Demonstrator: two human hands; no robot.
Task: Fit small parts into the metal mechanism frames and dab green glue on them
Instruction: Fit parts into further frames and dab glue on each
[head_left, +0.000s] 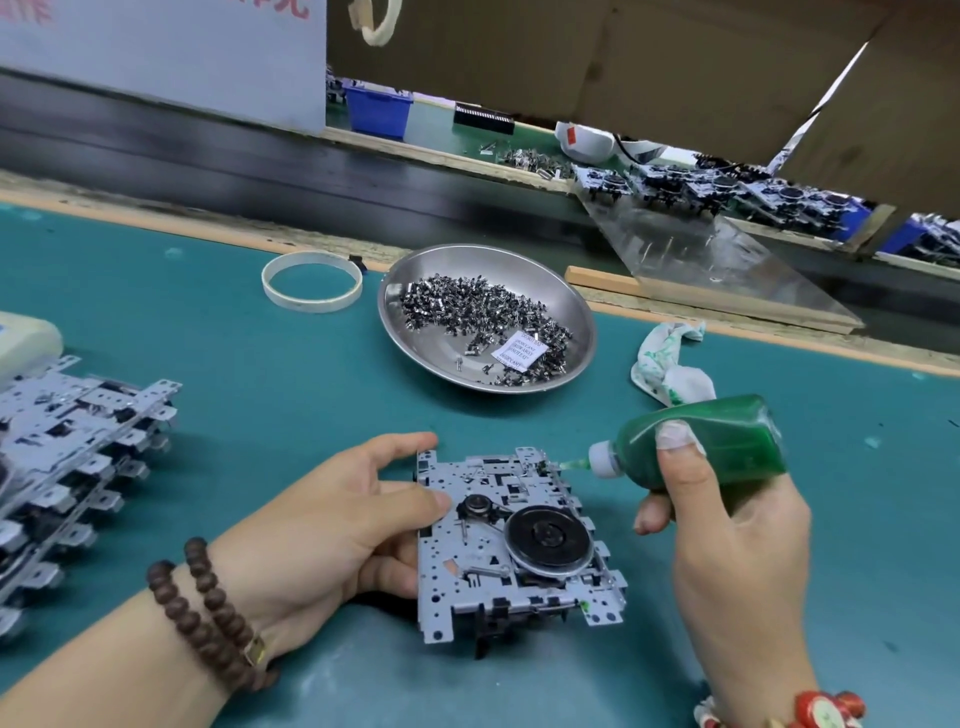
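A metal mechanism frame with a black flywheel lies on the green mat near the front. My left hand grips its left edge, thumb on top beside the small pulley. In my right hand is a bottle of green glue, gripped and tilted left. Its white nozzle tip touches the frame's far right corner. A green dab shows on the frame's near right corner. A steel dish behind the frame holds several small metal parts and a white desiccant packet.
A stack of metal frames fills the left side. A tape ring lies behind left, and a glue-stained rag lies right of the dish. Beyond the mat's edge runs a dark conveyor with more assembled mechanisms at the far right.
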